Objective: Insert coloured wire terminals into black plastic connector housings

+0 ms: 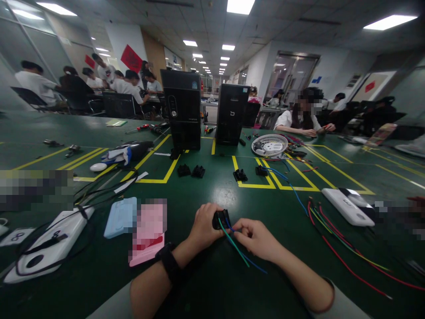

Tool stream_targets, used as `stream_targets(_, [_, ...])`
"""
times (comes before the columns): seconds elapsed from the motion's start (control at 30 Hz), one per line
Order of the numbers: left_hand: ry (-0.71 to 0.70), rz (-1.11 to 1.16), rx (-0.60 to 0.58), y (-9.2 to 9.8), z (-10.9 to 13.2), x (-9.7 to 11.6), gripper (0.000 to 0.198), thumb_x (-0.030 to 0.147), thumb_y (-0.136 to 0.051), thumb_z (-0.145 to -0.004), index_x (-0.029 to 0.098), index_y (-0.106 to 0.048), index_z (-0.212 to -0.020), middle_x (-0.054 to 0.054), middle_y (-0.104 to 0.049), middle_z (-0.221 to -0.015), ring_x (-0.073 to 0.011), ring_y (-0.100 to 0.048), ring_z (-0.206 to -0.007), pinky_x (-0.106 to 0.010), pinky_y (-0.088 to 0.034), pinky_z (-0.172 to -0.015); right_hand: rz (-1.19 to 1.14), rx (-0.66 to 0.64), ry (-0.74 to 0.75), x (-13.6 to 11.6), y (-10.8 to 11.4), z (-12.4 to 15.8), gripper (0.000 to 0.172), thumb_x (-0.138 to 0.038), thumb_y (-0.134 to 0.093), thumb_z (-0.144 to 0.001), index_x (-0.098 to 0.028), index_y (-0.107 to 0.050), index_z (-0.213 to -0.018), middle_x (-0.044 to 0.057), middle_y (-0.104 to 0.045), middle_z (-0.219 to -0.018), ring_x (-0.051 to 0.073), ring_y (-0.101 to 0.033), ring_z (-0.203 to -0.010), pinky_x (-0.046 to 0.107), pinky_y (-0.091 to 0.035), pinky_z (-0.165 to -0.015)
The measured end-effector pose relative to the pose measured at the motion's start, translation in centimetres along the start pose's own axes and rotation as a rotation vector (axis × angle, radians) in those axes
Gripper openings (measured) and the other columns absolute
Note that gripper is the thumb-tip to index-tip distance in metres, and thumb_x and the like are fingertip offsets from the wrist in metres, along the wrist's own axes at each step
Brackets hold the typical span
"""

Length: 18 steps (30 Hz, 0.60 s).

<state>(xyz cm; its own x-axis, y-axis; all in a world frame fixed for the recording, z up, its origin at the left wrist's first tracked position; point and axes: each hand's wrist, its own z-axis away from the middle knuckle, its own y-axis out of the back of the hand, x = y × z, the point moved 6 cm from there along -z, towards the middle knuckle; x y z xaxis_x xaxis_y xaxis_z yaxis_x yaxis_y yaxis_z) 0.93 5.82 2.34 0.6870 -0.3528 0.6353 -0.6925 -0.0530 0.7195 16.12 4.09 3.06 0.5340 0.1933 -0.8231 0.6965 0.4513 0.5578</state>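
My left hand (206, 223) is closed around a small black connector block (219, 219), holding it just over the green table. A green wire (239, 252) and a blue wire (254, 262) run out of the block toward me. Close on its right, my right hand (257, 237) pinches the blue wire between thumb and finger near the block. Further off lie similar black blocks (198, 171), one of them (261, 171) with blue wires attached. Where the wire ends sit inside the held block is too small to make out.
Red, yellow and green wires (345, 241) lie at right near a white device (347, 207). On the left are a pink case (148, 252), a blue case (120, 217) and a white casing (49, 241) with black cable. Two black computer towers (182, 110) and a white basket (269, 145) stand behind.
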Motion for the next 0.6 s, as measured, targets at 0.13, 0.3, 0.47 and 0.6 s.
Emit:
stream_targets(0.13, [-0.008,-0.01,0.008,0.0,-0.1,0.0,0.044,0.049,-0.07,-0.064,0.021,-0.055,-0.093,-0.003,-0.057,-0.092,-0.0234,-0.051,-0.089,-0.035,-0.038,-0.077,-0.143,0.007,-0.085,0.1,0.0,-0.1,0.015,-0.024,-0.053,-0.079,-0.012,-0.062,-0.078,-0.008,-0.038,-0.046,0.005,-0.03,-0.04,0.018,-0.019,-0.041])
stream_targets(0.3, [-0.035,-0.022,-0.007,-0.1,-0.1,0.2,0.04,0.047,-0.068,-0.066,0.023,-0.055,-0.096,-0.002,-0.057,-0.093,-0.0235,-0.051,-0.089,-0.034,-0.037,-0.077,-0.335,0.009,-0.077,-0.6,0.3,0.1,0.024,-0.035,-0.056,-0.08,-0.011,-0.06,-0.079,-0.009,-0.035,-0.048,0.005,-0.024,-0.042,0.02,-0.014,-0.041])
stream_targets(0.47, [-0.032,-0.017,-0.001,0.0,0.0,0.2,0.038,0.046,-0.067,-0.067,0.022,-0.055,-0.094,-0.002,-0.057,-0.092,-0.0228,-0.051,-0.089,-0.033,-0.037,-0.076,-0.282,-0.044,-0.064,-0.6,0.0,0.2,0.03,-0.04,-0.053,-0.083,-0.011,-0.06,-0.08,-0.009,-0.034,-0.049,0.005,-0.024,-0.042,0.02,-0.014,-0.042])
stream_targets(0.6, [-0.026,-0.013,-0.005,0.0,-0.1,0.1,0.042,0.047,-0.069,-0.065,0.022,-0.055,-0.095,-0.003,-0.057,-0.093,-0.0233,-0.051,-0.089,-0.034,-0.037,-0.076,-0.146,-0.062,-0.041,0.4,-0.2,-0.2,0.029,-0.039,-0.051,-0.085,-0.013,-0.056,-0.072,-0.007,-0.036,-0.053,0.006,-0.029,-0.047,0.02,-0.02,-0.044])
